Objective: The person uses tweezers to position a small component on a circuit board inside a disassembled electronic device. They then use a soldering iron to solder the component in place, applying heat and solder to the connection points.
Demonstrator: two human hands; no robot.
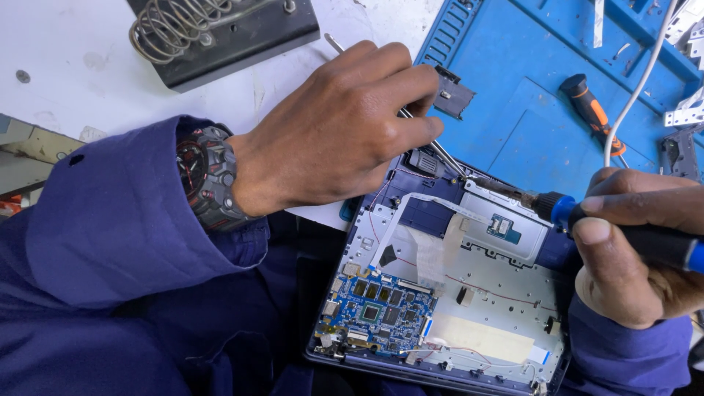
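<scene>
Hidden bits first: your left hand [337, 125] covers the grip end of the tweezers [440, 150], so you only see a thin metal shaft poking out above the knuckles and the two prongs running out below the fingertips toward the top edge of the opened device [447, 286]. Exact tip contact point is hard to make out. The soldering iron [587, 216] handle runs off the right frame edge; its white cable [638, 88] leaves at the top. The device's lower edge is cut off by the frame. Soldering stand [220, 29] with its coil is cropped at the top.

Left hand: palm down, wrist bent, reaching over from the left, fingers pinched shut around the tweezers. Watch [209, 176] on the wrist, blue sleeve pushed back behind it.

Right hand [638, 249]: comes in from the right edge, fingers closed around the black-and-blue iron handle, thumb on top. Iron lies nearly level, tip pointing left, meeting the tweezers' prongs near the device's top edge, just above the silver plate.

Device lies open, back off, partly on the blue mat [543, 117] and partly over your lap. Blue circuit board [378, 312] sits at its lower left, white ribbon cable [411, 242] arcs above it, thin red wires cross the metal frame.

On the mat, well apart from both hands: orange-and-black screwdriver [590, 110], small dark bracket [451, 92] just beside your left fingertips. White worktop [66, 73] lies under the stand.
</scene>
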